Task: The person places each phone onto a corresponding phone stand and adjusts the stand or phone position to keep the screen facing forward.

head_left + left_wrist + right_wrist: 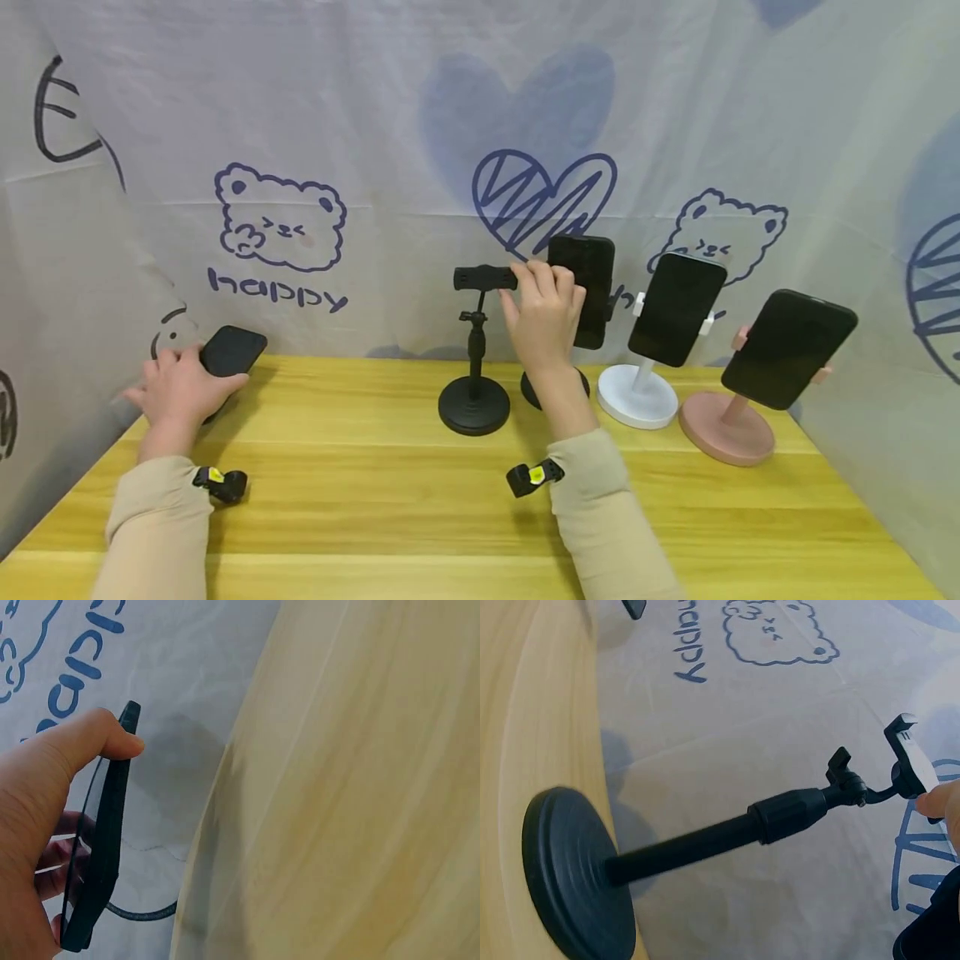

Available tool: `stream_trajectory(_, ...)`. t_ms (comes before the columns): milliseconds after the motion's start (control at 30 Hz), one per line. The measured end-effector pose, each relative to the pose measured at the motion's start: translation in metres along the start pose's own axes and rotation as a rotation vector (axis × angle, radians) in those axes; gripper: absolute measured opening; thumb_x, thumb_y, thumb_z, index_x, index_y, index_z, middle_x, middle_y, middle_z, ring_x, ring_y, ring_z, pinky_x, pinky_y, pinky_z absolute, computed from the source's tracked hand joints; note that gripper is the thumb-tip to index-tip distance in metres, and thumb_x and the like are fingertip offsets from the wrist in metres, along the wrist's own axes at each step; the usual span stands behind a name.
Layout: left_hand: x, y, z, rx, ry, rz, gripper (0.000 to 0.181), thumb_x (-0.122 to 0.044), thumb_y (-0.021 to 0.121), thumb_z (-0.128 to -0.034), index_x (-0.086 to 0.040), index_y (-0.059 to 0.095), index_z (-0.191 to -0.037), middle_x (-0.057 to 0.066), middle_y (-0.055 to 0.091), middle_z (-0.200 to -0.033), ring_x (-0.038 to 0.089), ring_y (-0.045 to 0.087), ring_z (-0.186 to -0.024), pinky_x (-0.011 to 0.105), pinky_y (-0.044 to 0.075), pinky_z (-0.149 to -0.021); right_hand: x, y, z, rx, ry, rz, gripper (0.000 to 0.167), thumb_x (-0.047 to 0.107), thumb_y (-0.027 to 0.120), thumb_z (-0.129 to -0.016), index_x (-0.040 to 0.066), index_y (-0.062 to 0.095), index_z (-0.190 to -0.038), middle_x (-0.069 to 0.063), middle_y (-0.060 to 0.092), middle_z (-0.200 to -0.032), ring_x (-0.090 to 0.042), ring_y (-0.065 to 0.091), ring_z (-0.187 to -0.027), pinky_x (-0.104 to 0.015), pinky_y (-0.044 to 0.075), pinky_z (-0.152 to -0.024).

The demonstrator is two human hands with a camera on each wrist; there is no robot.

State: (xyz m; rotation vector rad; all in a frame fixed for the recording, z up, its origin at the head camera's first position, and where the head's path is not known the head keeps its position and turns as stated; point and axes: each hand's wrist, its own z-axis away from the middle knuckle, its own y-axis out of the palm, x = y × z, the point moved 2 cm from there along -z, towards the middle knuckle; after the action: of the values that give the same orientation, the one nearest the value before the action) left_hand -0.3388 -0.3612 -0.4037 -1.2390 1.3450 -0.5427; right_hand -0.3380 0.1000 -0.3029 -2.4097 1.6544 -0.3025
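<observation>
At the far left, my left hand (180,389) grips a black smartphone (234,350) by its edges. In the left wrist view the phone (105,832) appears edge-on, with the thumb on one edge and fingers behind its face. A thin dark curved strip (142,915) shows between the phone and the table; I cannot tell what it is. Near the middle stands a black phone stand (475,367) with a round base. My right hand (546,312) pinches the right end of its bare clamp (482,277). The right wrist view shows the stand's telescoping pole (697,844) and the clamp (909,761).
Right of my right hand stand more phones on stands: a black one (588,275) partly behind the hand, a white stand (637,400) and a pink stand (727,429). They line the back of the wooden table (360,500), against a printed cloth (390,125).
</observation>
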Motion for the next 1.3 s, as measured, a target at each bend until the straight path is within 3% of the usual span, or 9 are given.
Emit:
stream_trajectory(300, -0.017, -0.008, 0.004, -0.102, 0.040, 0.040, 0.101, -0.058, 0.068, -0.0779, 0.003, 0.029, -0.149, 0.041, 0.024, -0.140, 0.060, 0.019, -0.126, 0.079, 0.013, -0.089, 0.000, -0.003, 0.002, -0.021, 0.027, -0.020, 0.031, 0.028, 0.074, -0.086, 0.010, 0.071, -0.111, -0.007, 0.067, -0.109, -0.027, 0.048, -0.097, -0.042, 0.036, -0.077)
stream_trajectory(700, -0.037, -0.020, 0.009, -0.278, 0.094, 0.107, 0.096, -0.046, 0.077, -0.0728, 0.002, 0.035, -0.144, 0.037, 0.033, -0.136, 0.054, 0.026, -0.123, 0.074, 0.013, -0.093, 0.002, -0.005, 0.003, 0.016, 0.048, -0.060, 0.034, 0.030, 0.069, -0.091, 0.012, 0.069, -0.120, -0.008, 0.066, -0.115, -0.028, 0.047, -0.100, -0.043, 0.036, -0.080)
stream_trajectory(967, -0.049, -0.026, 0.014, -0.315, 0.108, 0.068, 0.096, -0.046, 0.077, -0.0735, 0.001, 0.033, -0.145, 0.036, 0.033, -0.136, 0.053, 0.026, -0.122, 0.072, 0.017, -0.091, 0.003, -0.004, 0.004, 0.027, 0.059, -0.074, 0.033, 0.028, 0.068, -0.091, 0.012, 0.069, -0.120, -0.008, 0.066, -0.115, -0.028, 0.048, -0.100, -0.043, 0.036, -0.079)
stream_trajectory(1300, -0.068, -0.029, 0.019, -0.436, 0.204, 0.089, 0.092, -0.039, 0.081, -0.0695, 0.000, 0.038, -0.141, 0.032, 0.038, -0.132, 0.049, 0.031, -0.115, 0.065, 0.021, -0.089, 0.001, -0.001, 0.006, 0.008, 0.061, -0.098, 0.033, 0.026, 0.069, -0.091, 0.011, 0.069, -0.120, -0.008, 0.066, -0.114, -0.028, 0.048, -0.099, -0.044, 0.036, -0.079)
